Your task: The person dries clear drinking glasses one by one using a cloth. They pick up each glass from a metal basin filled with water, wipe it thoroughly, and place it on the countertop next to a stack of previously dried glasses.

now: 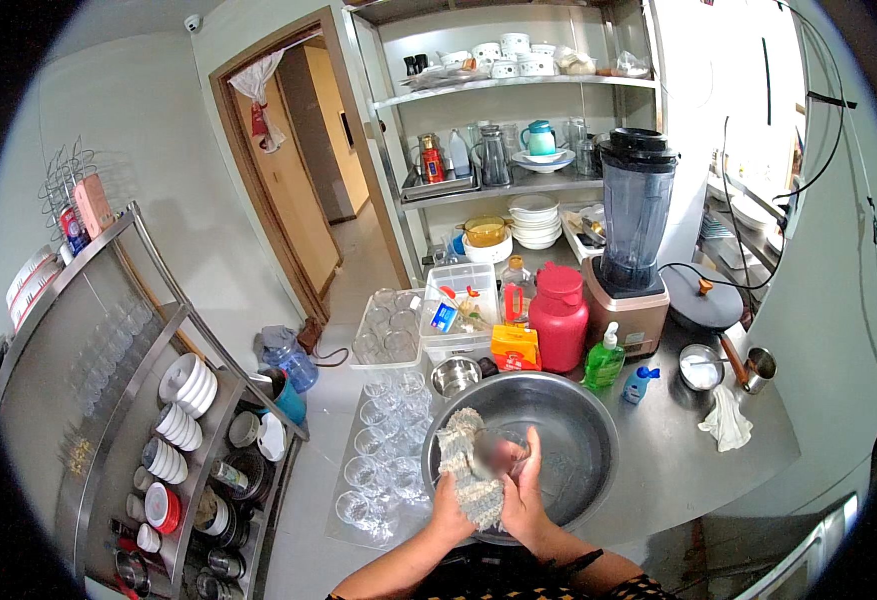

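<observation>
Over the large grey metal basin (591, 478), both of my hands are closed and held together. My left hand (453, 515) grips a knitted cloth (470, 495) with grey and cream stripes. My right hand (527, 506) holds what looks like a small clear glass (521, 463) against that cloth; a blurred patch covers much of it. A thin layer of water seems to lie in the basin. Left of it, several clear drinking glasses (387, 440) stand in rows on the metal table.
Behind the basin are a red thermos jug (559, 318), a blender (637, 220), a green soap bottle (604, 360) and a small blue bottle (641, 384). A bin of glasses (387, 330) stands at the back left. A metal rack (174, 320) with stacked bowls is on the left.
</observation>
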A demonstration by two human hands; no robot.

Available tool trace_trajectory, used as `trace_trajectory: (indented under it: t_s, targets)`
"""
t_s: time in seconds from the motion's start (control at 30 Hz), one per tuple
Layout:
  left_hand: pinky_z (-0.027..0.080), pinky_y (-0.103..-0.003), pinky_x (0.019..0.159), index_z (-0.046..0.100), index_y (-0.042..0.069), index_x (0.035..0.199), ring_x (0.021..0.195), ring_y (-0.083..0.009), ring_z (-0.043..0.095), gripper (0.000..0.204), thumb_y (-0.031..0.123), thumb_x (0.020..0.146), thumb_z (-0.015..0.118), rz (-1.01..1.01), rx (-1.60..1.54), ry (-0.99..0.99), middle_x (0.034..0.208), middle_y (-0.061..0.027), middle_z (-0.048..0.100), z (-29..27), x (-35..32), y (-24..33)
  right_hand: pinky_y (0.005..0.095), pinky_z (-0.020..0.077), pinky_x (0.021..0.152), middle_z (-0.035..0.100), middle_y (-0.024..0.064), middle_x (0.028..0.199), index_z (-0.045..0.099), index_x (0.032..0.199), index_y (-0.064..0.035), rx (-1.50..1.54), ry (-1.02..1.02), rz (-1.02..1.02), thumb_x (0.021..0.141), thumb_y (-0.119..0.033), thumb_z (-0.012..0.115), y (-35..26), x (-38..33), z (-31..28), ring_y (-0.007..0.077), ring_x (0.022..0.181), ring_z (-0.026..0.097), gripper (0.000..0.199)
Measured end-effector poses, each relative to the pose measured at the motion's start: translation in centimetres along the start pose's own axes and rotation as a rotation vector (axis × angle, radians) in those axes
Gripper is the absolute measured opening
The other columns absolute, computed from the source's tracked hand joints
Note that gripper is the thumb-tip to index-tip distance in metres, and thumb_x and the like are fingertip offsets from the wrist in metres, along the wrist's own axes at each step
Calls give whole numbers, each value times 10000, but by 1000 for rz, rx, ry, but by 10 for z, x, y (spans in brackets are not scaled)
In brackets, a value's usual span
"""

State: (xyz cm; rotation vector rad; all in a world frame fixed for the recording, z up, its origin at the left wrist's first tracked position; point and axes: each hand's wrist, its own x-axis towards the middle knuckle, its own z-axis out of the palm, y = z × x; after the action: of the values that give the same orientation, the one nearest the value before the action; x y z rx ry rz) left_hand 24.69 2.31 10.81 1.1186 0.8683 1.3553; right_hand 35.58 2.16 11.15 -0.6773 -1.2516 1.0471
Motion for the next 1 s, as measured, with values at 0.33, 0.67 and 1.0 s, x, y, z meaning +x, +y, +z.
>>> trace_trajectory:
  t_s: [0.33,0.67,1.0]
  targets:
    - [435,-298,816,410,24,1159,944,-177,512,339,76,827,453,-175,-153,-28,1080,-92,497,-2,8,13,345,400,811,450,191,1092,195,1278,54,-190,-140,-131,712,-179,633,-17,3,-9,250,939,500,754]
    - [463,-368,771,455,15,1097,875,-255,544,409,317,878,288,-259,-436,139,1000,-125,538,0,7,16,352,353,888,437,161,1090,236,1244,27,69,-89,-144,654,-136,717,-30,2,2,227,1008,456,779]
    - [444,-329,826,477,33,1090,942,-205,535,283,173,845,452,-316,-348,5,1038,-82,538,17,4,31,342,347,853,469,142,998,402,1158,48,-390,-5,-199,626,-200,676,-21,14,-13,252,932,455,647]
